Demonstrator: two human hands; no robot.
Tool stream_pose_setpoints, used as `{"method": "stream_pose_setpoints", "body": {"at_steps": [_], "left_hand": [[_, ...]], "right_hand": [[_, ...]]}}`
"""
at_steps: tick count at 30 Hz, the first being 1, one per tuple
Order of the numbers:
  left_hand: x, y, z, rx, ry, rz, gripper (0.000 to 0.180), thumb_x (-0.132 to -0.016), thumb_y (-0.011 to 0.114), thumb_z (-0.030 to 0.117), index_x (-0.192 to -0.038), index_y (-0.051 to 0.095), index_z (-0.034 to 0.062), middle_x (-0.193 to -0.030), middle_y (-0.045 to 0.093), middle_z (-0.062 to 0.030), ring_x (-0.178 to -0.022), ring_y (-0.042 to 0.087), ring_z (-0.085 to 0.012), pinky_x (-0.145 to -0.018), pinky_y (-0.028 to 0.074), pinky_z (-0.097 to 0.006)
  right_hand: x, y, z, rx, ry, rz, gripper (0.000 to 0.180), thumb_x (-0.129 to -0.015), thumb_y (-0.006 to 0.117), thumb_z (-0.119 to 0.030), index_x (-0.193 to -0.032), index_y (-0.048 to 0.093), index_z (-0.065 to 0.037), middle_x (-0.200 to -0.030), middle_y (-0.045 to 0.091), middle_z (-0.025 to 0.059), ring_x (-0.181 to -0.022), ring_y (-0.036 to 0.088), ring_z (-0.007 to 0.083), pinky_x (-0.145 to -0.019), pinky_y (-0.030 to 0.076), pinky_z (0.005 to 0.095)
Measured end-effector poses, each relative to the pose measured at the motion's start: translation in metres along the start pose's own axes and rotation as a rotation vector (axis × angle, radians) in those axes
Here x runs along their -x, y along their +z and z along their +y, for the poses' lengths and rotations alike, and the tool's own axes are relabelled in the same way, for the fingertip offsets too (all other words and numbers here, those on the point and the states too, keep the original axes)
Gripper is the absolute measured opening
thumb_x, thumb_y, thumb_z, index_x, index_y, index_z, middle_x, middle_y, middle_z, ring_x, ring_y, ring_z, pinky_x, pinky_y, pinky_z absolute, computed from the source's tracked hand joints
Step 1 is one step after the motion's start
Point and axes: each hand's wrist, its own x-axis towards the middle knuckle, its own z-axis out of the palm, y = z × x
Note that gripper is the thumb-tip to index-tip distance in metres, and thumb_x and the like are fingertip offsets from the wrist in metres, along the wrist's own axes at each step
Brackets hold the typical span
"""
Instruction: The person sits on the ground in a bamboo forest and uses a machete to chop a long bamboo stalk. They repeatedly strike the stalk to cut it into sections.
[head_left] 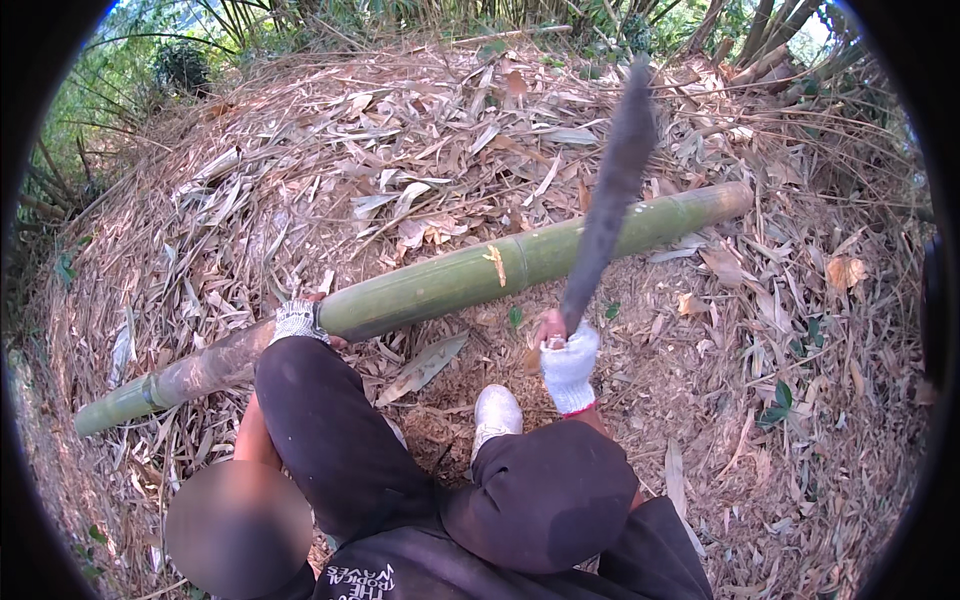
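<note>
A thick green bamboo pole [430,290] lies slantwise on the ground before me, from the lower left up to the right. It has a small pale nick [495,265] in its skin near the middle. My left hand [300,319], in a fingerless knit glove, is closed over the pole left of centre, partly hidden by my knee. In a white fingerless glove, my right hand [568,362] grips a machete [610,190] by its handle. The long dark blade points up and away, slightly blurred, passing in front of the pole in this view.
My bent knees [550,490] in dark trousers and a white shoe [497,415] are close to the pole. Dry leaf litter [300,170] covers the ground around. Bamboo stems [770,35] and green growth [180,65] stand at the far side.
</note>
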Motion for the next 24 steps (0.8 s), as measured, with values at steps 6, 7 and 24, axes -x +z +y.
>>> {"method": "stream_pose_setpoints", "body": {"at_steps": [6, 7, 24], "left_hand": [[-0.005, 0.0, 0.014, -0.006, 0.03, -0.046, 0.091, -0.048, 0.091, 0.046, -0.125, 0.058, 0.0105, -0.121, 0.062, -0.0191, -0.116, 0.057, -0.0362, -0.099, 0.045, -0.046], [-0.002, 0.002, 0.016, 0.003, 0.029, 0.071, 0.091, -0.048, 0.091, 0.046, -0.125, 0.058, 0.0105, -0.12, 0.062, -0.019, -0.117, 0.057, -0.0358, -0.099, 0.044, -0.046], [-0.002, -0.006, 0.011, -0.028, -0.037, -0.06, 0.099, -0.049, 0.09, 0.049, -0.132, 0.054, 0.009, -0.129, 0.058, -0.0169, -0.121, 0.054, -0.0358, -0.102, 0.043, -0.046]], "right_hand": [[0.034, -0.011, 0.082, 0.291, 0.472, -0.446, 0.039, -0.091, 0.061, -0.035, -0.08, 0.063, 0.003, -0.074, 0.063, 0.026, -0.072, 0.061, 0.0461, -0.061, 0.047, 0.0492], [0.028, -0.005, 0.097, 0.314, 0.417, -0.408, 0.042, -0.093, 0.059, -0.037, -0.079, 0.062, 0.003, -0.068, 0.061, 0.0247, -0.066, 0.061, 0.0434, -0.057, 0.045, 0.0489], [0.013, -0.007, 0.067, 0.42, 0.418, -0.47, 0.04, -0.094, 0.057, -0.036, -0.086, 0.066, 0.001, -0.069, 0.062, 0.0221, -0.065, 0.063, 0.038, -0.059, 0.048, 0.0459]]}}
